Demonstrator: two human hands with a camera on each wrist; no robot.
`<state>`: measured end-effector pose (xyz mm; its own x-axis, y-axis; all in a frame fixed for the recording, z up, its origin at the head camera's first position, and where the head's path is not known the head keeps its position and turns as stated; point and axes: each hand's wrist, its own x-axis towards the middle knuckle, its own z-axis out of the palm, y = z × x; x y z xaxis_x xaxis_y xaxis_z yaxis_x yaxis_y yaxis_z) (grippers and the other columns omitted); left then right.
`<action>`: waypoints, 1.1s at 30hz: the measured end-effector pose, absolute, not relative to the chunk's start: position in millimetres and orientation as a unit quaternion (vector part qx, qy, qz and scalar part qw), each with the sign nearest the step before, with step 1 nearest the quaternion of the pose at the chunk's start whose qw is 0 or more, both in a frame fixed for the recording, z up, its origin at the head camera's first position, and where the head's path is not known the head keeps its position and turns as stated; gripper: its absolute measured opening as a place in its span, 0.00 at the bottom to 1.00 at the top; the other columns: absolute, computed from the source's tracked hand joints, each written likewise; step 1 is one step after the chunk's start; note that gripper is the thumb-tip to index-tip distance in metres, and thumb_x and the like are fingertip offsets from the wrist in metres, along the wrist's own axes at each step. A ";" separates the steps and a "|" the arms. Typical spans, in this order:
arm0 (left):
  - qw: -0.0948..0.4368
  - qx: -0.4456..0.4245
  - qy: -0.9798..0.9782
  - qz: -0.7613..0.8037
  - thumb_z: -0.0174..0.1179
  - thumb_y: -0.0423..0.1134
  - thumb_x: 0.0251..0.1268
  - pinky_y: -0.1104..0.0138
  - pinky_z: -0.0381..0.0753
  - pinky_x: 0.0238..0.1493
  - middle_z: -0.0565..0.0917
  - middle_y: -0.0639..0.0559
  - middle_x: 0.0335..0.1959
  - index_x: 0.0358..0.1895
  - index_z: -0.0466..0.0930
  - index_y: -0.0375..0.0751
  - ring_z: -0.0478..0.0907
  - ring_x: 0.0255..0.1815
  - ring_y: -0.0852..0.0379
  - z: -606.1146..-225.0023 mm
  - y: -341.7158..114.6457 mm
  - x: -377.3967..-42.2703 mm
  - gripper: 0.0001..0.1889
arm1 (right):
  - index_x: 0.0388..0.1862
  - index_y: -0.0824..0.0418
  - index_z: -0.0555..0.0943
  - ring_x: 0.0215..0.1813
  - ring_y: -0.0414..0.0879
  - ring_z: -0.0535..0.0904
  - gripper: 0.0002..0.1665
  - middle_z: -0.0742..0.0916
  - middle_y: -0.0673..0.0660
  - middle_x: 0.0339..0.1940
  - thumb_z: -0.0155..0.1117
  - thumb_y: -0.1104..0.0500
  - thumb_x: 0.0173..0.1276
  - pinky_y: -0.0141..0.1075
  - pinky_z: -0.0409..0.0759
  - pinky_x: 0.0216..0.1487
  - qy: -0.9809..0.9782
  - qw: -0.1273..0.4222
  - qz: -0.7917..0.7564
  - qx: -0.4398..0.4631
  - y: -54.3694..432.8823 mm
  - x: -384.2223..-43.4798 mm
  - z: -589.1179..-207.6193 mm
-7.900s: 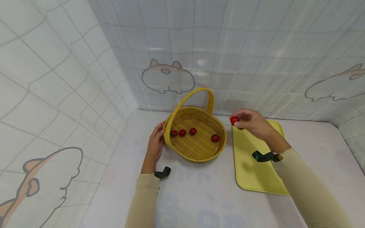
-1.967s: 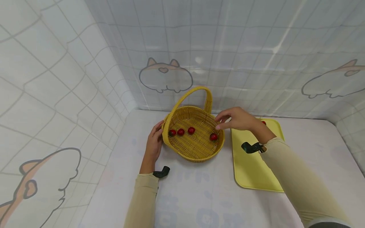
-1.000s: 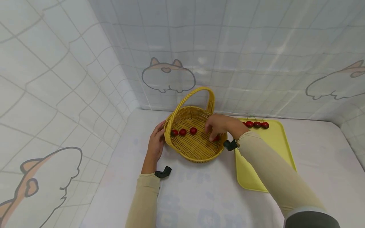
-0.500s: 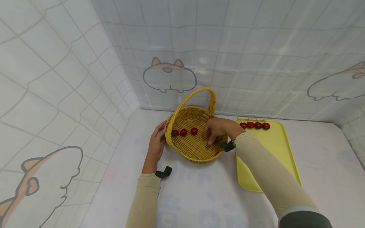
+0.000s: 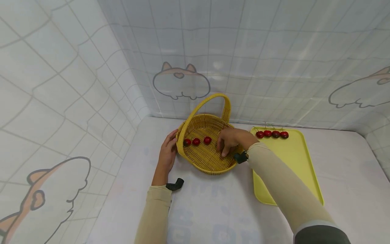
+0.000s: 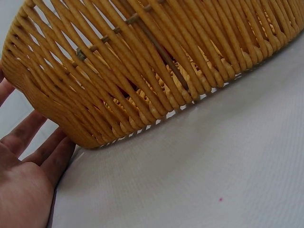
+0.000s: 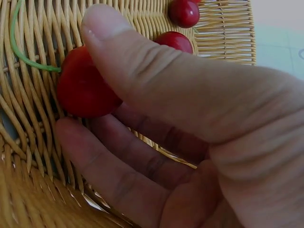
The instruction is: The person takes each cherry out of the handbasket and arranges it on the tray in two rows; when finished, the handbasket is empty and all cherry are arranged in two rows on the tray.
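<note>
The yellow wicker basket (image 5: 210, 162) with a tall handle stands on the table. My left hand (image 5: 167, 152) rests against its left side, and the left wrist view shows straight fingers (image 6: 52, 149) touching the woven wall. Inside the basket, my right hand (image 5: 229, 139) has its thumb and curled fingers around a red cherry (image 7: 83, 88) with a green stem. The head view hides that cherry under the hand. Three other cherries lie in the basket's left and middle, one of them this cherry (image 5: 207, 140). More cherries (image 7: 184, 13) show beyond the thumb in the right wrist view.
Right of the basket lies a yellow tray (image 5: 289, 162), partly under the right forearm. Several cherries (image 5: 275, 134) line its back edge, stems pointing toward the wall. A white gridded curtain (image 5: 274, 67) hangs close behind the basket and tray.
Earlier my right hand held a cherry over the tray's back corner. It has since moved left, emptied, into the basket and onto another cherry. My left hand has stayed at the basket.
</note>
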<state>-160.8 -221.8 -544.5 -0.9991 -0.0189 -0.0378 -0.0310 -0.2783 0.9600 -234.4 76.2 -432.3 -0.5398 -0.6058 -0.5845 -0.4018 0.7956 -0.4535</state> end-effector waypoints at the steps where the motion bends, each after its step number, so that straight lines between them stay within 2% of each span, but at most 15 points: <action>1: 0.004 -0.020 0.601 0.799 0.53 0.50 0.80 0.70 0.71 0.70 0.70 0.52 0.75 0.74 0.70 0.53 0.66 0.76 0.55 -544.9 -221.8 -160.9 0.24 | 0.45 0.48 0.91 0.49 0.42 0.82 0.14 0.88 0.46 0.46 0.80 0.52 0.59 0.36 0.83 0.48 0.866 0.383 -0.135 -0.291 76.2 -234.4 -432.6; 21: 0.001 -0.013 0.606 0.795 0.53 0.51 0.80 0.71 0.71 0.69 0.69 0.50 0.75 0.75 0.69 0.52 0.67 0.75 0.55 -544.7 -220.0 -160.2 0.25 | 0.42 0.46 0.90 0.49 0.42 0.80 0.10 0.87 0.46 0.45 0.79 0.52 0.61 0.38 0.81 0.52 0.866 0.375 -0.149 -0.295 78.2 -234.0 -435.0; 29: 0.001 -0.009 0.606 0.795 0.53 0.51 0.80 0.71 0.71 0.70 0.69 0.51 0.75 0.75 0.69 0.52 0.67 0.76 0.55 -543.2 -220.5 -159.7 0.25 | 0.39 0.50 0.87 0.45 0.43 0.79 0.09 0.87 0.47 0.42 0.76 0.49 0.64 0.37 0.80 0.49 0.864 0.333 -0.185 -0.328 83.3 -235.1 -428.8; 33: 0.001 -0.011 0.602 0.799 0.53 0.50 0.80 0.70 0.71 0.71 0.69 0.51 0.75 0.74 0.70 0.53 0.67 0.76 0.55 -543.9 -221.6 -160.2 0.25 | 0.41 0.52 0.86 0.43 0.43 0.81 0.11 0.87 0.50 0.43 0.75 0.49 0.66 0.36 0.82 0.46 0.856 0.327 -0.238 -0.323 89.1 -234.1 -427.2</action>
